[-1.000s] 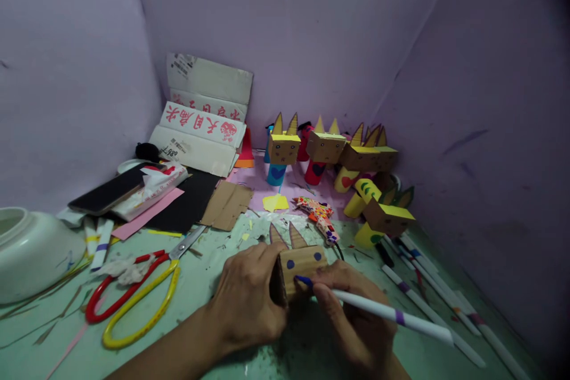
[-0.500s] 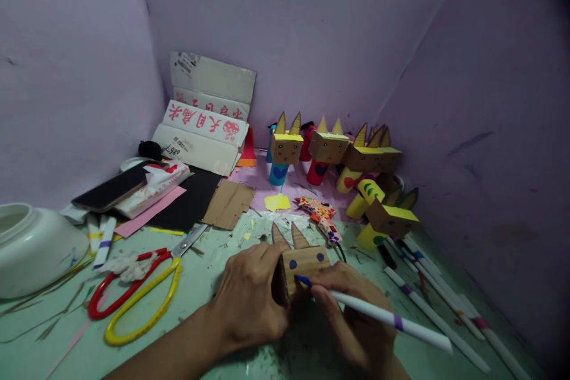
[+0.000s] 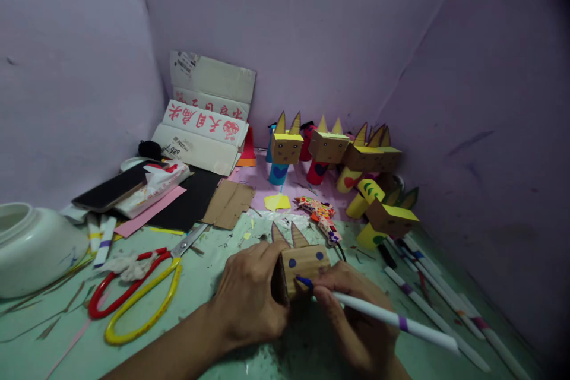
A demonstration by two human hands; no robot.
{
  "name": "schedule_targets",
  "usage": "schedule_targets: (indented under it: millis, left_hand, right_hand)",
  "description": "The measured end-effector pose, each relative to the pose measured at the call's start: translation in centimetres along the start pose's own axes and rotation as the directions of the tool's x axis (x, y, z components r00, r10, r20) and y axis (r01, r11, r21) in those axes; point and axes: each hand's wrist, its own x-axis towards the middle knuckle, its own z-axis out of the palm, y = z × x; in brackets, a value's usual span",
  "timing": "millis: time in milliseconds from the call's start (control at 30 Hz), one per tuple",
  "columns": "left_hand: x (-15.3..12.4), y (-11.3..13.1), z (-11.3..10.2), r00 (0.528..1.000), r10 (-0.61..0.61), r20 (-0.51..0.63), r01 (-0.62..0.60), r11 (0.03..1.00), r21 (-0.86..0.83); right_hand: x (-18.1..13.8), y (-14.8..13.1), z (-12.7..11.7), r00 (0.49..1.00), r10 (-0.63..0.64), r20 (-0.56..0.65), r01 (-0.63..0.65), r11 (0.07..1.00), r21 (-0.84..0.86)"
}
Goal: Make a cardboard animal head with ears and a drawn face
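A small cardboard box head with two pointed ears and two dark blue eye dots is gripped at its left side by my left hand. My right hand pinches a white marker pen with a purple band. The blue tip of the pen touches the front face of the box, below the left dot. Part of the box's lower right is hidden behind my right fingers. Behind the box lies a hot glue gun with a flowery pattern.
Scissors with red and yellow handles lie at left, near a white pot. Several finished cardboard figures stand at the back. More white markers lie at right. Cardboard sheets lean against the wall.
The pen and my right hand have shifted slightly to the right, the tip still on the box face. My left hand and the box have barely moved.
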Motion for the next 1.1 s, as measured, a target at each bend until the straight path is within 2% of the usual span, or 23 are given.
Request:
schedule_targets:
  millis: [367,467,533,600,667,767,867,1000,1100]
  left_hand:
    - [-0.1,-0.1,0.1,1.0,0.024,0.002,-0.024,1.0,0.013]
    - [-0.1,0.0,0.0,1.0,0.017,0.001,-0.017,1.0,0.025]
    - [-0.1,0.1,-0.2,1.0,0.011,-0.005,-0.011,1.0,0.013]
    - [-0.1,0.1,-0.4,1.0,0.004,-0.017,-0.005,1.0,-0.018]
    - [0.1,0.0,-0.5,1.0,-0.023,-0.018,0.022,0.998,-0.057]
    - [0.4,-0.3,-0.8,0.995,-0.1,0.011,0.1,0.99,-0.097]
    - [0.7,-0.7,-0.8,0.987,-0.157,0.03,0.159,0.982,-0.104]
    - [0.8,-0.7,-0.8,0.989,-0.146,0.029,0.147,0.985,-0.085]
    - [0.8,-0.3,-0.8,0.992,-0.126,0.02,0.127,0.99,-0.069]
  right_hand:
    - [0.4,-0.4,0.1,0.999,-0.018,0.026,0.02,0.998,-0.058]
    - [0.4,-0.5,0.2,0.999,0.027,-0.031,-0.027,0.999,-0.02]
    - [0.3,-0.5,0.2,0.99,0.082,-0.117,-0.079,0.997,0.027]
    - [0.2,-0.4,0.1,0.954,0.159,-0.254,-0.145,0.987,0.072]
    - [0.0,0.0,-0.1,0.889,0.249,-0.384,-0.227,0.969,0.101]
    - [-0.1,0.7,-0.5,0.821,0.336,-0.462,-0.322,0.94,0.112]
    - [0.0,0.8,-0.7,0.852,0.295,-0.432,-0.298,0.953,0.063]
    - [0.2,0.0,-0.4,0.959,0.123,-0.254,-0.136,0.99,-0.032]
    - [0.4,-0.3,-0.2,0.987,0.026,-0.159,-0.039,0.996,-0.083]
